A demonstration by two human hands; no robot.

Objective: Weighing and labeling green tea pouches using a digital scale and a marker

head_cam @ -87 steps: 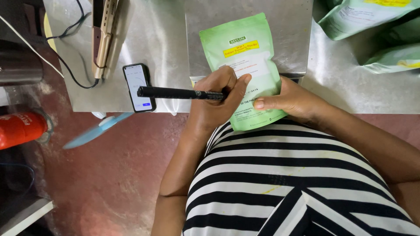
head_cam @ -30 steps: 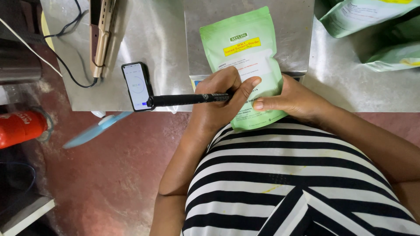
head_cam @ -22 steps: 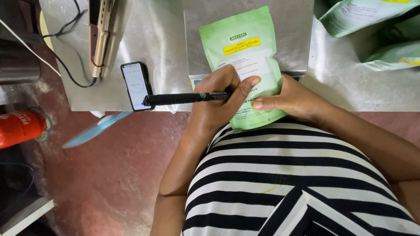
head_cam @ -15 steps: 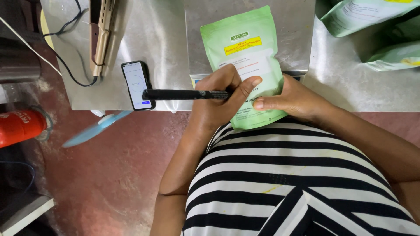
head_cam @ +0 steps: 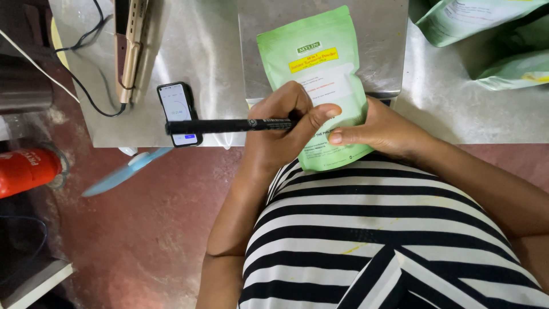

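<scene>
A light green stand-up pouch [head_cam: 313,63] with a yellow and a white label lies flat on a steel plate [head_cam: 383,34], its lower end over the table's near edge. My left hand [head_cam: 279,140] is shut on a black marker pen [head_cam: 229,125], with the tip on the pouch's white label and the tail pointing left over a phone. My right hand [head_cam: 382,129] presses on the pouch's lower right part, its fingers flat on it and nearly touching my left thumb.
A black phone [head_cam: 178,111] with a lit screen lies on the steel table [head_cam: 206,57], beside a gold corded heat tool [head_cam: 130,46]. More green pouches [head_cam: 486,34] are piled top right. A red cylinder [head_cam: 26,171] and a blue blade-like object [head_cam: 123,171] are over the red floor.
The marker's tail has swung slightly up and down over the phone while its tip stays on the label. The pouch and my right hand have barely moved.
</scene>
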